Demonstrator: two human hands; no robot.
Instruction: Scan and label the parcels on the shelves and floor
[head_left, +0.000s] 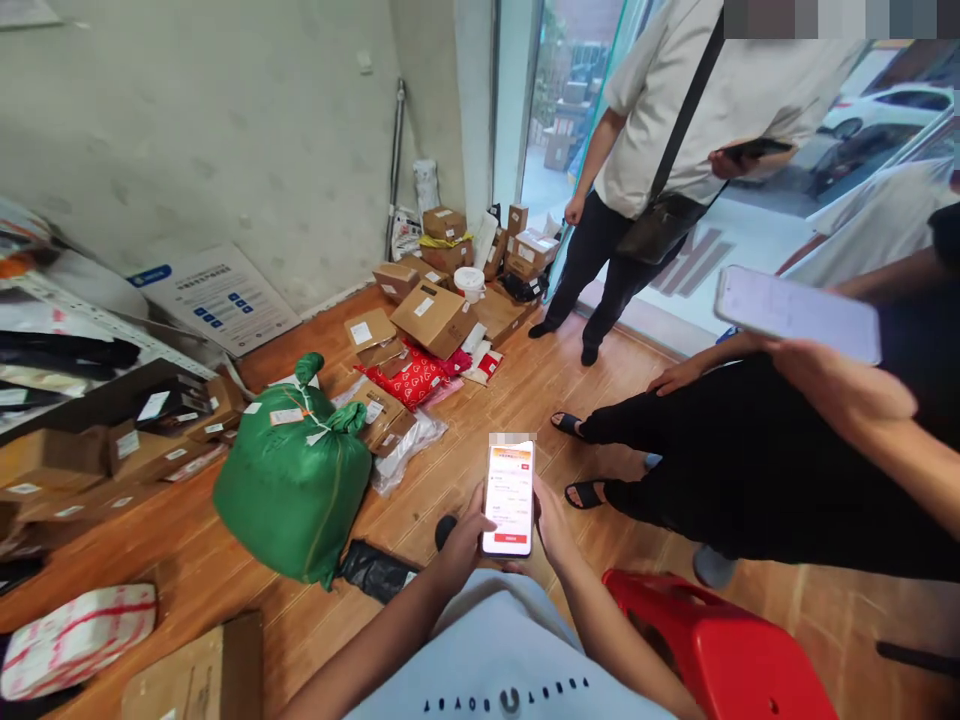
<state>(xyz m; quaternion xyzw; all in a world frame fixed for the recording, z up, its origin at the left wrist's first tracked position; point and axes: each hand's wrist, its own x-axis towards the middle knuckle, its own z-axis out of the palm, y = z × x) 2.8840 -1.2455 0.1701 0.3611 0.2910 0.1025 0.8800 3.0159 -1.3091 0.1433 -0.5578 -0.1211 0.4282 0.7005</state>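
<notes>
A smartphone (509,497) with a lit screen is held upright in front of my body, between both hands. My left hand (466,520) is closed around its left edge, with the thumb over the lower left of the screen. Along the right edge, my right hand (550,520) grips the phone, its fingers partly hidden behind it. The screen shows a white page with a red bar near the bottom; its text is too small to read.
A tied green sack (289,490) stands at left, near a black parcel (377,570). Cardboard boxes (433,318) pile up by the wall. A red stool (735,650) is close at right. One person (652,180) stands at the doorway; another's hand (840,385) holds a phone (799,312).
</notes>
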